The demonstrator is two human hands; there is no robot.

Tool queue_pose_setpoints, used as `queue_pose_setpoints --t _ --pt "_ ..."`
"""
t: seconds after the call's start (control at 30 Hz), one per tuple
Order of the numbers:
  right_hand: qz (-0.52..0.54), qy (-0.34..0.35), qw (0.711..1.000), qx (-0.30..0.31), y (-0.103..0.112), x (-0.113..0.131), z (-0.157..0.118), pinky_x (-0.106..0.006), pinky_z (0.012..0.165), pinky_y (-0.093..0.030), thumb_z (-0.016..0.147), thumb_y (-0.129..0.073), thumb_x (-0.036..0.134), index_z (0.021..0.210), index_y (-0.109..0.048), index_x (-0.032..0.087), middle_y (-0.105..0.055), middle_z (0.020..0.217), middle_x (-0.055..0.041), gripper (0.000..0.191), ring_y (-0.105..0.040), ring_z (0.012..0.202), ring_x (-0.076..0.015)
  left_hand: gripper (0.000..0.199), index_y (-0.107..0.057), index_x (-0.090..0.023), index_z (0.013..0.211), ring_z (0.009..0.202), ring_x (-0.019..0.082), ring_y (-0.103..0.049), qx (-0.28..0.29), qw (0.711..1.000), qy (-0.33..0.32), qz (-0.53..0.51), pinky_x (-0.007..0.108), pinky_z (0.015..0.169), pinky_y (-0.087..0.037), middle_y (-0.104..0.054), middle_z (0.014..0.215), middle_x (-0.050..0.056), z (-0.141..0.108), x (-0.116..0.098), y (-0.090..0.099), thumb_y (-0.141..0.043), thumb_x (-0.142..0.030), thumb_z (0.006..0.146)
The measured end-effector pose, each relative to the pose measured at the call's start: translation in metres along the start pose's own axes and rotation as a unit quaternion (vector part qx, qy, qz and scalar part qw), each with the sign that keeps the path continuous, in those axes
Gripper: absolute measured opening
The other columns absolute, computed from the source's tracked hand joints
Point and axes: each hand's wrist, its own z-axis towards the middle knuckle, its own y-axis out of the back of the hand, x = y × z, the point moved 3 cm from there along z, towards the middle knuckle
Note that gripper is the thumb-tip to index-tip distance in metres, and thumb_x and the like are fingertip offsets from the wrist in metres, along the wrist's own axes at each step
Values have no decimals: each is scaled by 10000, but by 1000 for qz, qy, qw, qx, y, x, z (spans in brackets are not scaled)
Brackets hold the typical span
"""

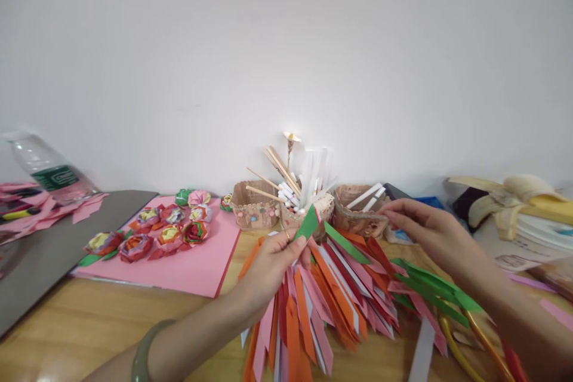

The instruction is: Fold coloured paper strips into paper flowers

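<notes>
My left hand (273,265) pinches a folded green paper strip (308,222) between thumb and fingers, in the middle of the view. Below and to the right of it, a fan of pointed paper strips (308,316) in orange, pink, white and red spreads over the table. Another green strip (347,243) lies on top of the fan. My right hand (421,224) is raised in front of the right basket, apart from the left, with thumb and fingertips brought together. Whether anything is in that pinch I cannot make out. Under my right forearm lie more green strips (432,286).
Folded paper flowers (170,239) sit on a pink sheet (203,277) at left. Small woven baskets (255,206) with sticks and pens stand along the wall. A plastic bottle (58,176) leans at far left. Yellow-handled scissors (487,343) lie at right, near a banana peel (483,209).
</notes>
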Motion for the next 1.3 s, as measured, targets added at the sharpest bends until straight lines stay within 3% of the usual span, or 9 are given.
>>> queue_pose_setpoints --t 0.23,0.43,0.5,0.6,0.67,0.8,0.93,1.17,1.3 --pt "45 -27 996 -73 19 5 -4 -257 488 -380 809 -535 521 840 -631 215 -529 580 24 322 -485 533 -144 323 -578 -142 729 555 88 -438 29 997 39 -67 234 598 -367 -491 595 -38 -1 6 -5 -628 -462 729" --pt "44 18 996 -69 21 24 -11 -349 714 -441 805 -514 504 833 -607 239 -654 847 -28 283 -585 810 -228 326 -580 -137 742 510 73 -404 17 999 27 -34 218 518 -338 -565 647 -6 -3 6 -8 -601 -462 730" --pt "28 67 995 -67 16 33 -14 -374 777 -434 824 -506 447 834 -600 249 -656 927 -39 220 -580 892 -246 325 -571 -138 744 501 73 -396 20 999 24 -24 217 499 -327 -563 639 -6 -4 5 -10 -585 -463 730" --pt "-38 201 975 -83 6 49 -24 -402 837 -423 825 -527 340 783 -598 254 -651 970 -57 119 -561 961 -261 324 -537 -150 723 465 66 -382 36 999 29 -19 215 458 -292 -524 607 -22 -5 6 -16 -564 -473 728" --pt "-58 250 964 -63 -4 57 -31 -385 796 -447 826 -532 306 779 -599 254 -663 920 -59 98 -583 912 -249 326 -494 -165 678 444 56 -357 39 999 33 -17 212 438 -262 -482 582 -40 -6 7 -19 -548 -481 736" --pt "-22 210 977 40 -26 61 -43 -279 589 -463 869 -461 278 809 -558 241 -659 754 -22 119 -611 671 -173 325 -420 -190 658 438 52 -294 30 999 25 -34 206 422 -226 -377 551 -76 -6 9 -22 -527 -478 763" --pt "10 158 980 119 -43 61 -49 -254 551 -455 903 -402 290 807 -533 236 -632 683 1 172 -582 592 -149 325 -411 -197 687 437 55 -296 35 999 18 -20 216 423 -231 -357 566 -81 -6 14 -25 -488 -490 804" --pt "12 105 986 131 -51 52 -45 -303 672 -505 921 -351 381 832 -549 239 -661 731 -26 259 -633 671 -196 297 -393 -204 700 442 64 -323 87 996 27 20 223 447 -270 -379 581 -72 -10 10 -31 -451 -458 843" --pt "47 91 984 145 -54 47 -47 -316 703 -523 919 -368 394 969 -567 246 -694 822 -34 253 -654 697 -204 251 -387 -207 691 447 73 -313 96 994 33 36 228 451 -270 -371 578 -66 -13 7 -32 -422 -384 865"
